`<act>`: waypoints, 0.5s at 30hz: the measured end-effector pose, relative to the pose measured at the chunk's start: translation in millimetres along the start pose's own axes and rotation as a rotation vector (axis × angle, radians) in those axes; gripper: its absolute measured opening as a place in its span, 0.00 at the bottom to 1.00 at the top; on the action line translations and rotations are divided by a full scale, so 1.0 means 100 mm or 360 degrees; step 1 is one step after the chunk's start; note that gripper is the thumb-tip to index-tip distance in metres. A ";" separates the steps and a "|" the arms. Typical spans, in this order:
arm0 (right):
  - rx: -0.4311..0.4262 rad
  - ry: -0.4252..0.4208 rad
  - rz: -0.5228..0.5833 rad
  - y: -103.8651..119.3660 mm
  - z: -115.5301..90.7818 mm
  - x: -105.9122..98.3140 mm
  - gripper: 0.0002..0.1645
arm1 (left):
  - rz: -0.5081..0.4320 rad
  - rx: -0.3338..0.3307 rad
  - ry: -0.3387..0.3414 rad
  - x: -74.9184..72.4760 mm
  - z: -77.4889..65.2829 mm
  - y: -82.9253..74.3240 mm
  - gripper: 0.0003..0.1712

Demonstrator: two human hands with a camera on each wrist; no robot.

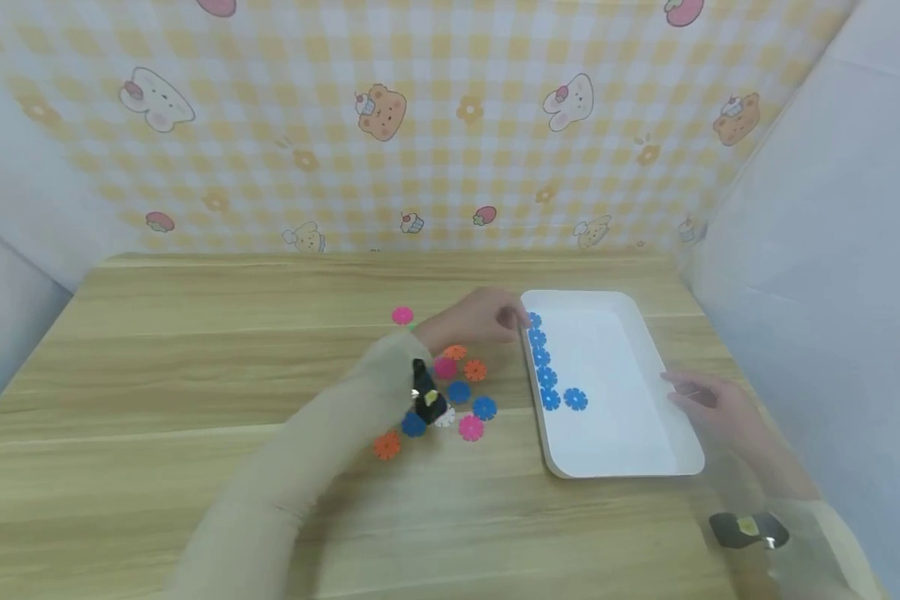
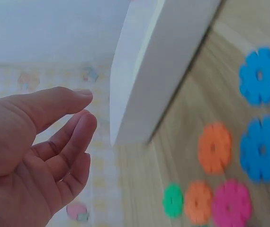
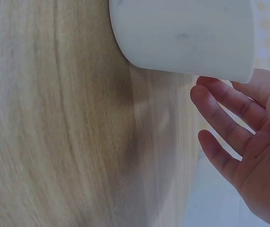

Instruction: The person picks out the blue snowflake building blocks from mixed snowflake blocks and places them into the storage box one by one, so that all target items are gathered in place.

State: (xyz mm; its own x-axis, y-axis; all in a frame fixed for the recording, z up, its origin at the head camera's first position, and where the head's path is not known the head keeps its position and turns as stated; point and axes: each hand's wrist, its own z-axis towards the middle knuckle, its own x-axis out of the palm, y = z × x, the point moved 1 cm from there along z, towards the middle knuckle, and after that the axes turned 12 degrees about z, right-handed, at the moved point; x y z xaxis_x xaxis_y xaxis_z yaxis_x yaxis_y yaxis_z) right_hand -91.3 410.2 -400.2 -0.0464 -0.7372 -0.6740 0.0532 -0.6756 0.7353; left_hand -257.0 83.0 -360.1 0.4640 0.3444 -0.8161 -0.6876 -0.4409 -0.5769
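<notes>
A white rectangular tray lies on the table. Inside it, several blue notched plastic discs line the left wall, with one more blue disc to their right. My left hand is over the tray's upper left rim, close to the top disc of the row. In the left wrist view, its thumb and fingers are loosely bent with a small gap and nothing between them. On the opposite side my right hand holds the tray's right rim; its fingers reach along the outer wall, and the thumb is partly hidden behind it.
Left of the tray, loose notched discs lie scattered under my left forearm: a pink disc, an orange disc, a blue disc, a white disc and a green disc. A checked cloth hangs behind the wooden table.
</notes>
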 end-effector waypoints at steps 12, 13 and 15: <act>0.0025 0.0015 -0.0018 0.01 -0.01 -0.01 0.20 | -0.0026 -0.0337 0.0038 -0.22 -0.74 0.63 0.14; 0.0018 0.0013 -0.0023 0.00 -0.01 -0.01 0.20 | -0.0022 -0.0358 0.0066 -0.22 -0.79 0.66 0.14; 0.0005 0.0006 -0.0026 -0.01 -0.01 -0.01 0.19 | -0.0008 -0.0388 0.0119 -0.20 -0.87 0.70 0.14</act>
State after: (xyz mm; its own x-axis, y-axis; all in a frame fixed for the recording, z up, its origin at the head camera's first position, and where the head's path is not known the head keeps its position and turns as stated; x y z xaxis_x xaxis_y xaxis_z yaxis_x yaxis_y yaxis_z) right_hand -90.7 411.1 -400.1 -0.0432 -0.7259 -0.6865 0.0492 -0.6878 0.7242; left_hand -265.9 -27.0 -387.4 0.5131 0.2888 -0.8082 -0.5343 -0.6295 -0.5642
